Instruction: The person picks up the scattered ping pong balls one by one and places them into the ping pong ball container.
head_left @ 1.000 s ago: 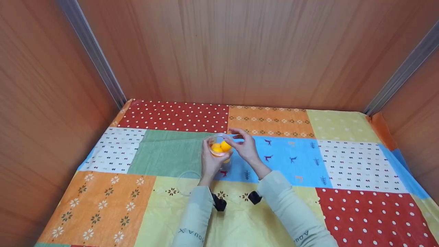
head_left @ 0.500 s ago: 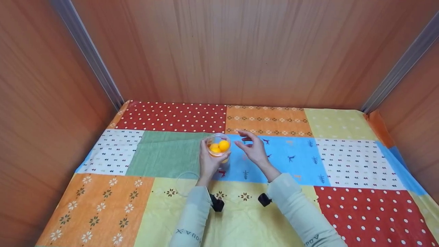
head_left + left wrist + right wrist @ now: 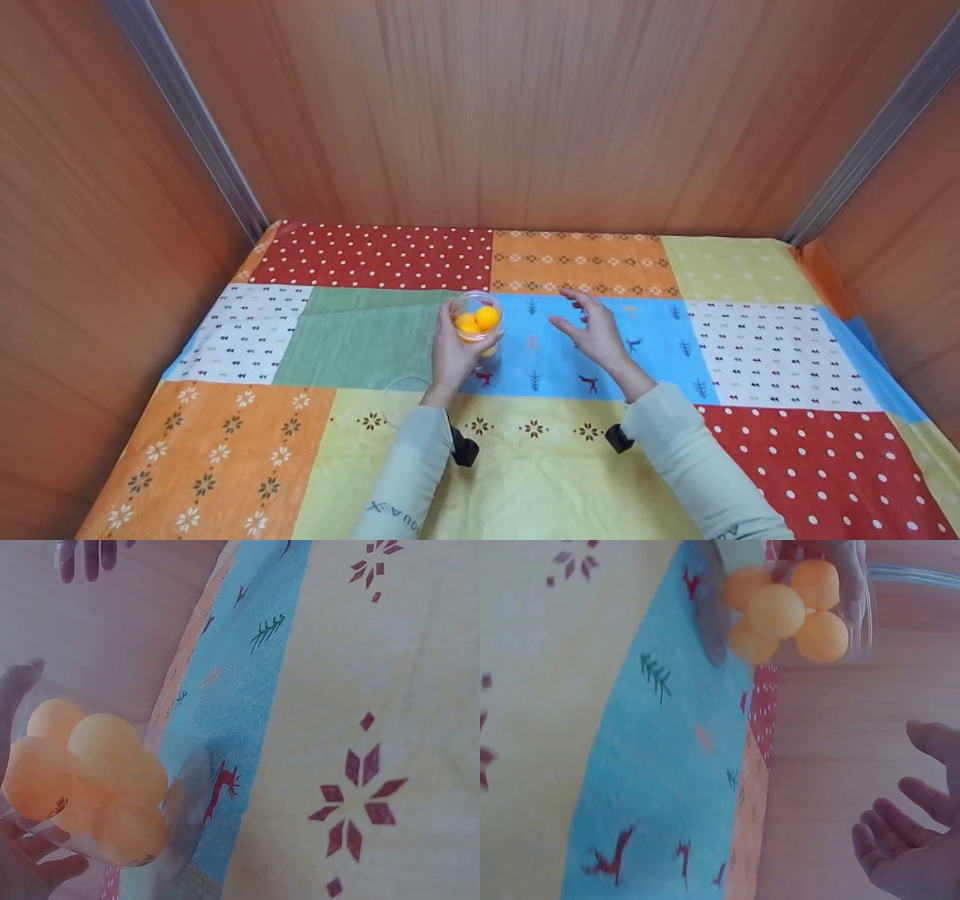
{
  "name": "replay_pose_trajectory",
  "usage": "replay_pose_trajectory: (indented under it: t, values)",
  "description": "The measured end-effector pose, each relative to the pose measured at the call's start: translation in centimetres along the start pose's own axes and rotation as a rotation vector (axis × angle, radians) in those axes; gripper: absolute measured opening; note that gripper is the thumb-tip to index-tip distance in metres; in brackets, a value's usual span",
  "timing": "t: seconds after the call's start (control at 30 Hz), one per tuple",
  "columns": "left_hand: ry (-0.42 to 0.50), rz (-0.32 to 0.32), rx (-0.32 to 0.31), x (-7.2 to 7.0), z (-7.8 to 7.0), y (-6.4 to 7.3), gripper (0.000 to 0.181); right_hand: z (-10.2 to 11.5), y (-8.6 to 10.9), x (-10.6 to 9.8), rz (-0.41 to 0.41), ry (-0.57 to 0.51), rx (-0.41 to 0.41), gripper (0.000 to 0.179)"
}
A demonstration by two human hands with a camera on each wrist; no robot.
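A clear plastic jar [image 3: 478,297] with several orange ping-pong balls [image 3: 486,318] inside is near the middle of the cloth. My left hand [image 3: 450,358] grips it from the left, thumb toward the near side. The jar's round base [image 3: 189,814] seems to stand on the blue patch, as the left wrist view shows. To the right of the jar, my right hand [image 3: 600,339] hovers apart from it, holding nothing. Its fingers [image 3: 885,832] are spread and loosely bent in the right wrist view. A faint clear ring, perhaps a lid [image 3: 390,394], lies by the left forearm, partly hidden.
A patchwork cloth [image 3: 360,337] covers the table. Wood-grain panels [image 3: 450,112] close off the back and both sides, with metal strips [image 3: 202,112] at the corners. Black wrist cameras [image 3: 465,448] sit under the sleeves.
My right hand has let go of a ball at the jar's mouth and drawn away to the right. The left hand still holds the jar in about the same place.
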State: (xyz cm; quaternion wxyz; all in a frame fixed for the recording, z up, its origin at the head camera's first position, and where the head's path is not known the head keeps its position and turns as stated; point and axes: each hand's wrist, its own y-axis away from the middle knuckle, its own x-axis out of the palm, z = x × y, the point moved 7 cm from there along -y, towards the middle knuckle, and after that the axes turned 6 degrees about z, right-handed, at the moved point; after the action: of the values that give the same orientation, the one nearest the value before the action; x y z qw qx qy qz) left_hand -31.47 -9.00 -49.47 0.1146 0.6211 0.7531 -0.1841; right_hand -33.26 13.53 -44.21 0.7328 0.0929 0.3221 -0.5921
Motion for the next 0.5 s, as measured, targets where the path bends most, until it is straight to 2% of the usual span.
replay_pose_trajectory:
  t: [0.23,0.4,0.5]
  values:
    - [-0.073,0.038,-0.025,-0.6,-0.1,0.3,0.105,-0.6,0.6,-1.9,0.050,0.173,0.031,0.057]
    - [-0.119,0.083,0.000,-1.3,-0.4,0.3,0.106,-1.2,0.8,-3.1,0.051,0.271,0.028,0.058]
    - [-0.155,0.129,0.044,-1.6,-1.2,0.4,0.103,-1.6,1.0,-3.7,0.034,0.332,0.012,0.058]
